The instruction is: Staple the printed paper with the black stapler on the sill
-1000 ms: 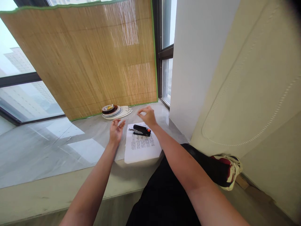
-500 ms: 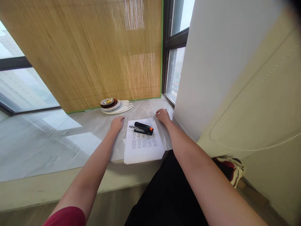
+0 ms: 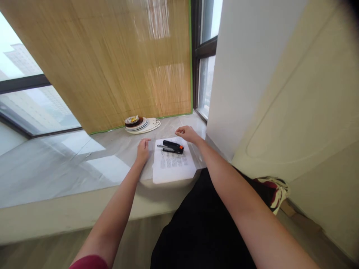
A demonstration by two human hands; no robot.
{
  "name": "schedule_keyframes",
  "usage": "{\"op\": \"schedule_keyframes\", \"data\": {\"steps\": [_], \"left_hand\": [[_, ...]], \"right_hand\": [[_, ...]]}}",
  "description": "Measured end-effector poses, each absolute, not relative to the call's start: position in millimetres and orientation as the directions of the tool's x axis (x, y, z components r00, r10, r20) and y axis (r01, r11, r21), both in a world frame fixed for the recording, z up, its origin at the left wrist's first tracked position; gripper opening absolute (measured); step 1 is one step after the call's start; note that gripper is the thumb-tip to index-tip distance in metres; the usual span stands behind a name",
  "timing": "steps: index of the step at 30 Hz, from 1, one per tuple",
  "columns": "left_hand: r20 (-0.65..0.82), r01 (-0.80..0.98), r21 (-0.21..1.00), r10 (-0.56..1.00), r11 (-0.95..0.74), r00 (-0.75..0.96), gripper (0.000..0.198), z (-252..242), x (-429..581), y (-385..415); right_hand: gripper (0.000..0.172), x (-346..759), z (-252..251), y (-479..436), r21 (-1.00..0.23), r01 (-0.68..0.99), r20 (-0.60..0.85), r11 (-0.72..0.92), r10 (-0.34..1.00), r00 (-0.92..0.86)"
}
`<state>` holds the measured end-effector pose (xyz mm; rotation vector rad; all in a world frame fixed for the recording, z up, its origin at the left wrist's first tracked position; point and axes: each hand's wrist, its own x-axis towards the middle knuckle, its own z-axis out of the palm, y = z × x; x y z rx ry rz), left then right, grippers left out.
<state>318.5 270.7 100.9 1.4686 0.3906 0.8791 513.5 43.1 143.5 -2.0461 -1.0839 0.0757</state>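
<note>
A printed sheet of paper [image 3: 173, 165] lies on the marble window ledge [image 3: 84, 164], its near edge at the ledge's front. A black stapler with an orange tip [image 3: 172, 147] rests across the sheet's far end. My left hand [image 3: 143, 148] lies palm down on the ledge just left of the sheet, fingers loosely extended. My right hand [image 3: 187, 134] hovers just behind and right of the stapler, fingers loosely curled with nothing in them, not touching the stapler.
A stack of plates [image 3: 141, 123] stands at the back of the ledge against a bamboo blind [image 3: 112, 67]. A white wall [image 3: 246, 67] rises to the right. Dark cloth covers my lap [image 3: 196, 231], beside a red and white cloth [image 3: 270, 188].
My right hand has lifted from the ledge at the sheet's right and come in behind the stapler. My left hand stays flat beside the sheet. The view has shifted slightly.
</note>
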Motion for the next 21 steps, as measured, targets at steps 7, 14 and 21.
{"op": "schedule_keyframes", "data": {"steps": [7,14,21], "left_hand": [[0.308,-0.177,0.945,0.572,-0.274,0.760,0.022,106,320,269],[0.488,-0.118,0.700,0.351,-0.704,0.799,0.013,100,318,273],[0.553,-0.188,0.559,0.195,-0.807,0.810,0.019,94,324,280]], "right_hand": [[0.047,485,141,61,-0.489,0.841,0.148,-0.231,0.928,0.341],[0.036,481,140,61,-0.395,0.878,0.071,-0.269,0.944,0.321],[0.034,475,146,63,-0.324,0.908,0.096,-0.267,0.945,0.313]]}}
